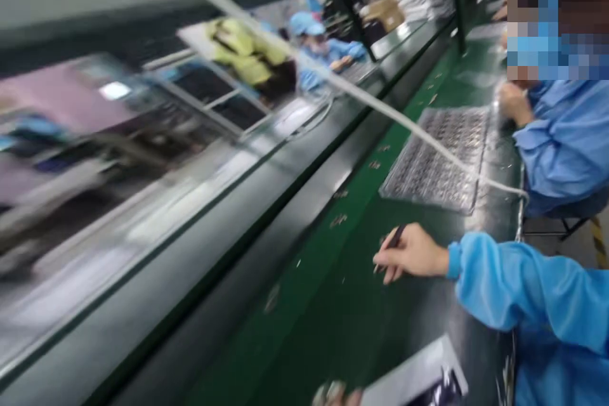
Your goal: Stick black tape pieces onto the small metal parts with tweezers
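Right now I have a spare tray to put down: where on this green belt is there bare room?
The widest bare patch lies on the green belt, between the right hand holding a dark pen-like tool and the pale tray at the bottom edge. Further up it is crowded: small parts dot the belt beside the parts tray.

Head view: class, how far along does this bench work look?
Done: small parts already lie spaced along the green belt. In hand: the right hand holds a dark tool with its tip at the belt. Left: the tray beside it looks full of parts. The left hand barely shows at the bottom edge.
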A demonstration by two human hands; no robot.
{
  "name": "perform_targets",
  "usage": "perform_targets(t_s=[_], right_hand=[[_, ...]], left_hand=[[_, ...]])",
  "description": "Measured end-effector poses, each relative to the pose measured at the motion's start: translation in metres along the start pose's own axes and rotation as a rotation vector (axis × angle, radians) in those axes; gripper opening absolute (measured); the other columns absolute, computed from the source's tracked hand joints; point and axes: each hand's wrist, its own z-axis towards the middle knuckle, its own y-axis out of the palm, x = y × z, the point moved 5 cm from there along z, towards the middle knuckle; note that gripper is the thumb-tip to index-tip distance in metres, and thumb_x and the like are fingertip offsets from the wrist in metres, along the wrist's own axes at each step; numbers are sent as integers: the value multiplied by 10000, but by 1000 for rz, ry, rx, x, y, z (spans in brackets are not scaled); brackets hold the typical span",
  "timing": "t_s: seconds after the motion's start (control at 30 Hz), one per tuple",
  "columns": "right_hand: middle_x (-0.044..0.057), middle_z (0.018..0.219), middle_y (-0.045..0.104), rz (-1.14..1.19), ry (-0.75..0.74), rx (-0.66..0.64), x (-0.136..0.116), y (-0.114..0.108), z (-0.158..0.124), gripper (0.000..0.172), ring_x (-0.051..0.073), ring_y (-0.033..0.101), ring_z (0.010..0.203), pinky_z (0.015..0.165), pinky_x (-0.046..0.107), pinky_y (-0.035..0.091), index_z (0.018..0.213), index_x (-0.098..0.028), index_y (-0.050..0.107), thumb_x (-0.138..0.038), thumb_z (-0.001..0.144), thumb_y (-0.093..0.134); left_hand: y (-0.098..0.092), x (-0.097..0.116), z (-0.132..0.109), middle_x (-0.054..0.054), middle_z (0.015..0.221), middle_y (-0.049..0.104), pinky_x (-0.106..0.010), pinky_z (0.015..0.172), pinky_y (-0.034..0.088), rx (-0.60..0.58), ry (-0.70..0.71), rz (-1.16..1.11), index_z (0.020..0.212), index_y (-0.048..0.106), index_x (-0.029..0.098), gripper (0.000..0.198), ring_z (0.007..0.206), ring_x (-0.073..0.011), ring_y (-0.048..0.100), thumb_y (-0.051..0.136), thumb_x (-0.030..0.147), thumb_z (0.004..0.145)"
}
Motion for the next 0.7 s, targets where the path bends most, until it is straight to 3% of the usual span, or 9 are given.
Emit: perform_targets(t_s=[0.03,0.1,0.17,0.23,0.33,0.7], right_hand=[[-9,517,607,-6,15,-12,4,0,-6,382,96,598,411,373,153,461,642,-105,558,-382,551,806],[1,519,616,-32,52,-40,13,2,-17,411,111,607,414,361,160,466,657,-104,554,-396,533,816],[8,544,633,-50,65,-54,21,5,-28,418,122,620,428,367,169,483,678,-106,557,-404,538,814],[12,558,644,-70,84,-79,29,10,-37,415,126,627,434,369,172,490,685,-108,560,-406,543,812],[14,553,646,-111,123,-110,39,16,-46,420,126,623,425,366,176,492,681,-109,558,-411,540,813],[2,489,624,-212,141,-197,48,24,-50,389,107,598,411,383,175,471,687,-109,570,-406,574,794]], left_hand=[[5,-21,-12,-72,1043,642,-317,646,547,-16,-54,-103,1114,590,201,311,795,-174,622,550,370,855],[22,-46,-28,-58,1019,682,-234,627,534,-68,-116,-572,1016,644,209,229,730,-127,632,610,318,818],[40,-52,-31,-87,1009,694,-209,622,536,-136,-140,-1140,973,665,148,266,679,-106,633,693,267,737],[54,-49,-29,-117,986,700,-202,592,536,-213,-149,-1518,951,673,105,329,646,-105,636,757,216,653],[62,-43,-27,-116,944,709,-193,578,534,-281,-157,-1588,949,671,88,332,643,-108,645,759,167,639],[61,-44,-27,-100,943,712,-209,600,542,-277,-152,-1595,955,669,95,328,667,-120,655,741,164,643]])
